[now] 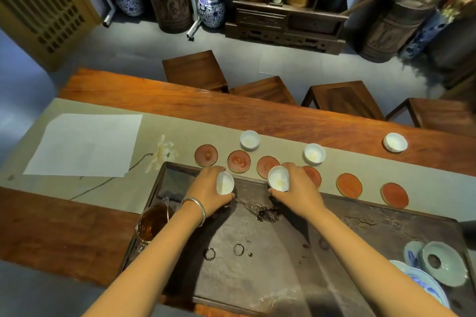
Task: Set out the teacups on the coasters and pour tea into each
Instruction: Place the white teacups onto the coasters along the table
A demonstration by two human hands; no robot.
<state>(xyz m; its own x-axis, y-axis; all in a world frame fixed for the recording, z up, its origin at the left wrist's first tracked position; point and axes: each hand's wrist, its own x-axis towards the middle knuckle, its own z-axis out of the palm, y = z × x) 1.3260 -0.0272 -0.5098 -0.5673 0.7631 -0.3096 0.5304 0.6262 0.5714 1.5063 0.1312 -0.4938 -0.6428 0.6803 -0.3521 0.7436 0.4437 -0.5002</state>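
From the head camera I see my left hand holding a small white teacup, with the fingers closed around it. My right hand holds another white teacup the same way. Both cups are tipped a bit and are up over the far edge of the dark tea tray.

Just past the tray is a row of round red coasters on the cloth runner. I count six or seven; my right hand hides part of one. No coaster has a cup on it yet.

Three more white cups sit behind the row: one on the runner, one near the middle, and one far off to the right on the bare wood table. None of them touches a coaster.

The glass pitcher of brown tea stands at the left side of the tray, by my left arm. I think it is untouched.

So I think the job has only just begun. All cups still need a coaster, and all the pouring is left.
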